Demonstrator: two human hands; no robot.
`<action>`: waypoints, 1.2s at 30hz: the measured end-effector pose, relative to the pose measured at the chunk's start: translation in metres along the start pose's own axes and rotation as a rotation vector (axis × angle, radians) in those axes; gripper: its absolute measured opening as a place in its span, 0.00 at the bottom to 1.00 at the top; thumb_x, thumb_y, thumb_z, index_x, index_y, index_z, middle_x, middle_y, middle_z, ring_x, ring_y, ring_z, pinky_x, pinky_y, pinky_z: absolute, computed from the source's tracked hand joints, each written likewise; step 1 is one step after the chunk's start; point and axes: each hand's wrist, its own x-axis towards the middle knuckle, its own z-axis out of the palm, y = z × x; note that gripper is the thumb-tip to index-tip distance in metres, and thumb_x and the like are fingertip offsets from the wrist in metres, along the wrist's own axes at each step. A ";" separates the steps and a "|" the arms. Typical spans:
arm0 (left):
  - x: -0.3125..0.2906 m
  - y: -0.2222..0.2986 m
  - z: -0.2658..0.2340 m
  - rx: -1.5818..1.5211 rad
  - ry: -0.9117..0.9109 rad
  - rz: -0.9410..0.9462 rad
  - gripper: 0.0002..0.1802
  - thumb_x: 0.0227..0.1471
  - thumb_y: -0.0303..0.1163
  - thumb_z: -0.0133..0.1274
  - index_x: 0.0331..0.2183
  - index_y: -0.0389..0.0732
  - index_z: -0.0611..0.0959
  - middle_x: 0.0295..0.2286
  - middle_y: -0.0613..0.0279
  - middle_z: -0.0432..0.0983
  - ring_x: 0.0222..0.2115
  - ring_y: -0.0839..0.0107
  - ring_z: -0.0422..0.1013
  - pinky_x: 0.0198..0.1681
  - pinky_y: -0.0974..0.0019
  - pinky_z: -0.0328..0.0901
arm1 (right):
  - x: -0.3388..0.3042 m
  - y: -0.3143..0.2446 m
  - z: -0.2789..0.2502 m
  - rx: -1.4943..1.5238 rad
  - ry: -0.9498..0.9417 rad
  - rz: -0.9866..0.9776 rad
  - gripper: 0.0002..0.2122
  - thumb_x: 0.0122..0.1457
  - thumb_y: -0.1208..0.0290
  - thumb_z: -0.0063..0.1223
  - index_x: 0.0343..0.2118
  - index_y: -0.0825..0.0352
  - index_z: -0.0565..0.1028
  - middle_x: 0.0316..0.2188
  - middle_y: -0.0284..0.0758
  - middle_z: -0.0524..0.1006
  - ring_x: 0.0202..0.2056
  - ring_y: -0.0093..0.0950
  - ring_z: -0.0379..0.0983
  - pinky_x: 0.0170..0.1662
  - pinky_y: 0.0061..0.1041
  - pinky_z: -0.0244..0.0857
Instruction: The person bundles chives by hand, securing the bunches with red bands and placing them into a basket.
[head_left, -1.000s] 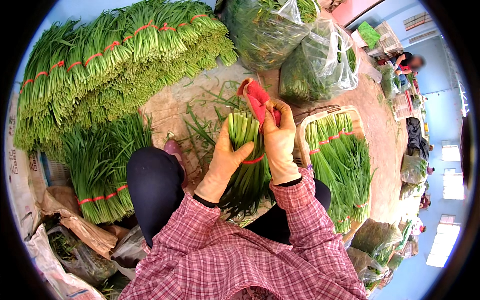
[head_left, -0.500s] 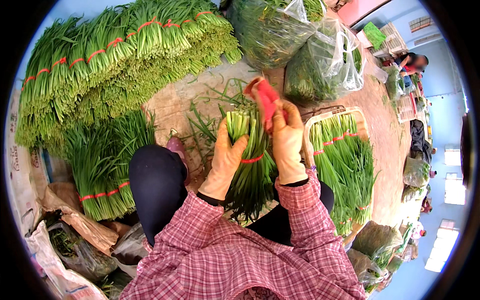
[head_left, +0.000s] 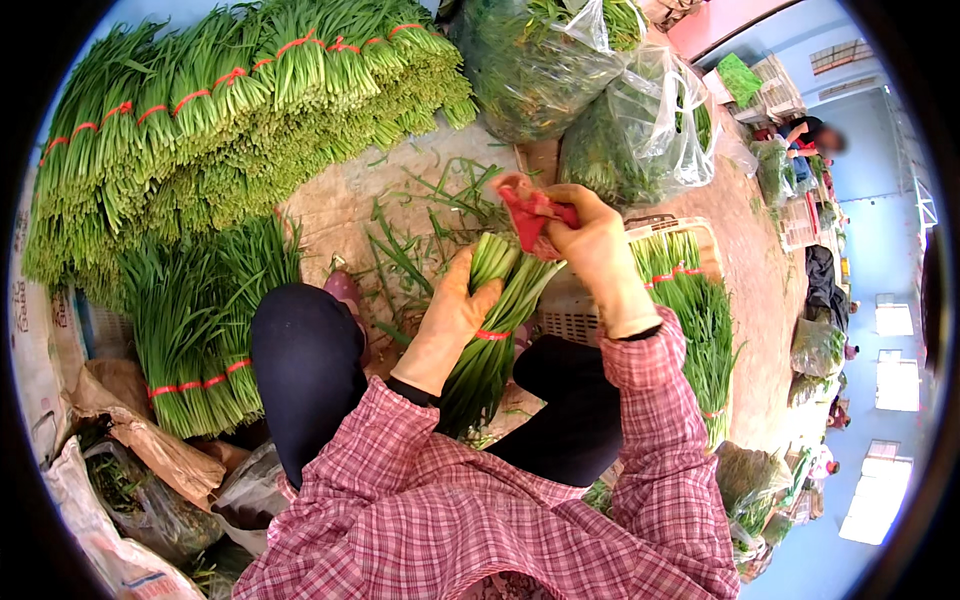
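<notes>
My left hand [head_left: 452, 318], in a pale orange glove, is closed round a bunch of garlic chives [head_left: 508, 268]. A red band ties the bunch; its cut stalk ends point up and away, while the dark leaves hang toward me between my knees. My right hand [head_left: 600, 262], gloved alike, pinches a crumpled red cloth [head_left: 532, 212] just beyond and above the stalk ends. The cloth's lower edge overlaps the stalks in view; whether it touches them I cannot tell. Loose green leaf scraps [head_left: 405, 255] lie on the floor past my left hand.
Banded chive bunches form a large stack [head_left: 240, 130] at the far left, with more bunches [head_left: 190, 310] beside my left knee. To the right, a plastic basket [head_left: 710, 240] holds tied bunches. Clear bags of greens [head_left: 640, 140] stand beyond. Another person [head_left: 800, 135] sits far right.
My right hand and the red cloth have shifted, the hand swinging out to the right with its wrist. The bunch now leans right at its stalk ends, still in my left hand.
</notes>
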 end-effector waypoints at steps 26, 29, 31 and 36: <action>-0.006 -0.005 -0.003 0.004 -0.105 -0.220 0.30 0.59 0.18 0.45 0.62 0.38 0.62 0.53 0.61 0.68 0.51 0.74 0.66 0.54 0.71 0.65 | -0.032 -0.009 -0.027 -0.212 -0.233 0.112 0.16 0.48 0.75 0.61 0.41 0.71 0.75 0.33 0.42 0.79 0.34 0.30 0.77 0.39 0.28 0.71; -0.012 0.005 0.009 0.084 -0.074 -0.150 0.26 0.65 0.29 0.40 0.63 0.42 0.62 0.52 0.62 0.69 0.49 0.70 0.70 0.55 0.66 0.66 | -0.038 -0.020 0.004 -0.682 -0.225 -0.118 0.16 0.44 0.64 0.64 0.34 0.69 0.76 0.34 0.50 0.76 0.42 0.50 0.73 0.47 0.41 0.68; -0.014 0.011 0.012 0.162 -0.065 -0.155 0.25 0.66 0.30 0.41 0.63 0.40 0.61 0.53 0.61 0.68 0.50 0.69 0.69 0.57 0.64 0.64 | -0.036 -0.008 0.016 -0.719 -0.139 -0.177 0.15 0.46 0.66 0.64 0.34 0.69 0.77 0.33 0.49 0.78 0.40 0.52 0.73 0.45 0.40 0.70; -0.017 0.018 0.013 0.272 -0.317 -0.089 0.29 0.61 0.25 0.51 0.61 0.35 0.62 0.52 0.63 0.68 0.50 0.71 0.67 0.57 0.66 0.62 | -0.018 0.039 -0.026 -0.058 0.128 0.146 0.13 0.50 0.71 0.61 0.39 0.69 0.77 0.30 0.42 0.81 0.30 0.31 0.79 0.36 0.28 0.73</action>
